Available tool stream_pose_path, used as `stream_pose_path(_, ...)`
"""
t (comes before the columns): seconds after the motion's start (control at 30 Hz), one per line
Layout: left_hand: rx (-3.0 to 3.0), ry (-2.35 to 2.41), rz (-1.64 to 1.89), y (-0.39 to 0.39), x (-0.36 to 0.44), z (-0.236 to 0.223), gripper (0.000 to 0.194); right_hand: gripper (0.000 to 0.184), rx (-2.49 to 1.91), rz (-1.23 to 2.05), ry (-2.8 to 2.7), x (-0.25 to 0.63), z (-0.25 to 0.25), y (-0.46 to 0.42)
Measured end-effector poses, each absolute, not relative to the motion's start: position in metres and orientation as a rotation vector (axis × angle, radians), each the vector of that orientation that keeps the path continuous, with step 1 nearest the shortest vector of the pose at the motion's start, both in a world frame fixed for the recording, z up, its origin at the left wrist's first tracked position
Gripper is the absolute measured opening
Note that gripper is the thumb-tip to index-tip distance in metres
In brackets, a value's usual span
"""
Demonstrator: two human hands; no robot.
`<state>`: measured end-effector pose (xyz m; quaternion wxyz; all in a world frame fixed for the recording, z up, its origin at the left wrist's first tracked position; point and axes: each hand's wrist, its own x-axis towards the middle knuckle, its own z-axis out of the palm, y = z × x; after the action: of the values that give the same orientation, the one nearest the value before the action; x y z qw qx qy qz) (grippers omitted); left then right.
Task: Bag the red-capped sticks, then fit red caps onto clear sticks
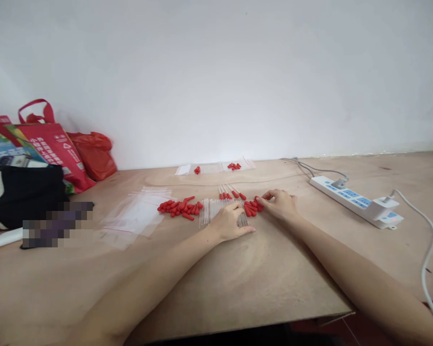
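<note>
My left hand (229, 222) rests over a row of clear glass dropper tubes (210, 209), thumb apart from the fingers. It covers part of the row. At the row's right end, my right hand (279, 203) has thumb and fingertips closed at a red rubber bulb (257, 198). Beside those fingertips lies a small group of red bulbs (250, 209), which seem to be on tube ends. A loose heap of red bulbs (178, 206) is left of the row. Just behind it lie several droppers with red bulbs (234, 193) fitted on thin tubes.
Clear plastic zip bags (137, 216) are spread left of the heap. Filled bags (216, 168) lie by the wall. A white power strip (353, 199) with plugs and a cable stands at right. Shopping bags (54, 149) and a black cloth bag (25, 194) crowd the left.
</note>
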<state>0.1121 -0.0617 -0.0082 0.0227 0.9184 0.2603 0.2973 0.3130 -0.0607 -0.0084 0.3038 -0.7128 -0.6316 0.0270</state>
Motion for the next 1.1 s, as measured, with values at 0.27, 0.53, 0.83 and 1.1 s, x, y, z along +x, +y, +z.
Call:
stream_pose_path(0.27,2.952,1.064,0.977,-0.063,0.107,-0.007,0.061,0.026,-1.864,0.001,-1.712,0.298,-0.005,-0.047)
stream_pose_path(0.53,3.009,1.243,0.954,-0.058,0.116,-0.008,0.054,0.028,-2.09,0.24,-1.806,0.269,0.012,-0.009)
stream_pose_path(0.83,2.97,1.216,1.173,-0.079,0.098,-0.01,0.042,0.03,-2.171,0.334,-1.846,0.263,0.011,0.003)
stream_pose_path(1.1,3.094,1.326,1.243,-0.083,0.037,-0.011,0.034,0.015,-1.644,-0.203,-2.037,0.264,0.015,-0.057)
